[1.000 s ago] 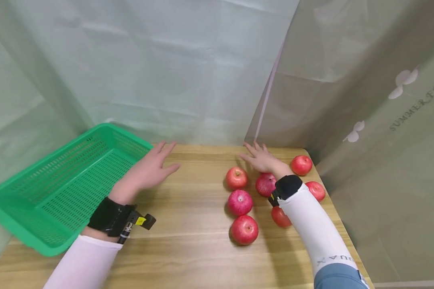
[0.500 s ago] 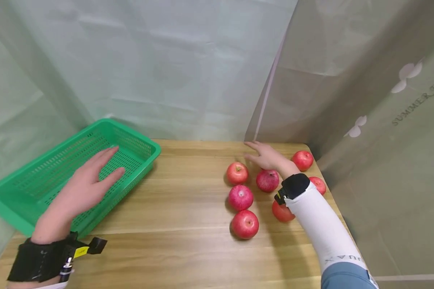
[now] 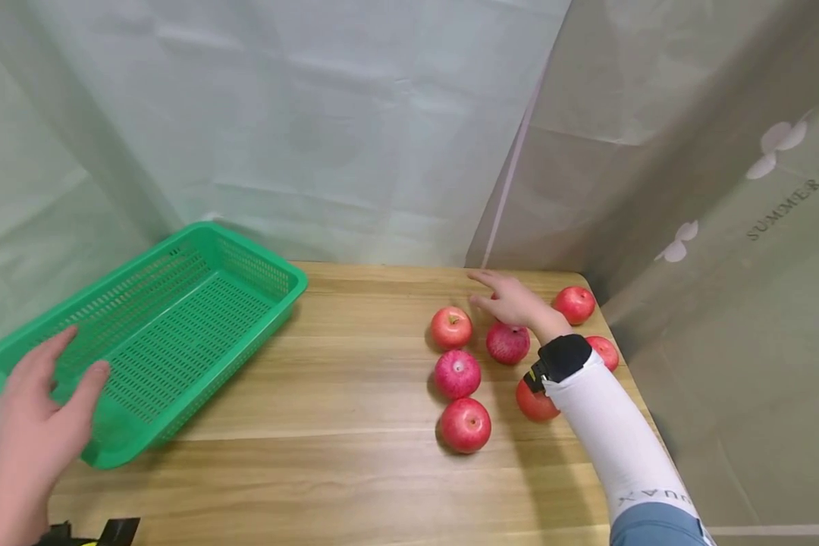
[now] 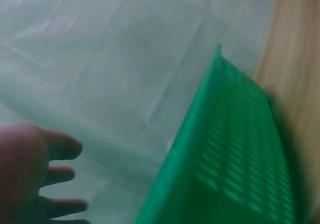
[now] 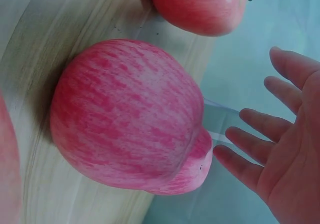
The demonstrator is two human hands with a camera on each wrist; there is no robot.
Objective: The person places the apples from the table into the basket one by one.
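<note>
My left hand hovers at the near left end of a green plastic basket, thumb and fingers apart, holding nothing. The left wrist view shows its fingertips beside the basket's rim. At the back right, my right hand reaches out over the apples with loose, spread fingers. Just below it in the head view sits a dark pink apple. The right wrist view has this streaked apple up close, apart from the fingers, with a second one partly hidden behind it.
Left of the right forearm, three apples line up: an orange-red one, a pink one and a red one. Others lie along the table's right edge. Pale curtains hang behind the wooden table.
My left hand has swung left and nearer me, from the basket's right side across to its near left end. The right hand has stayed almost in place above the apples.
</note>
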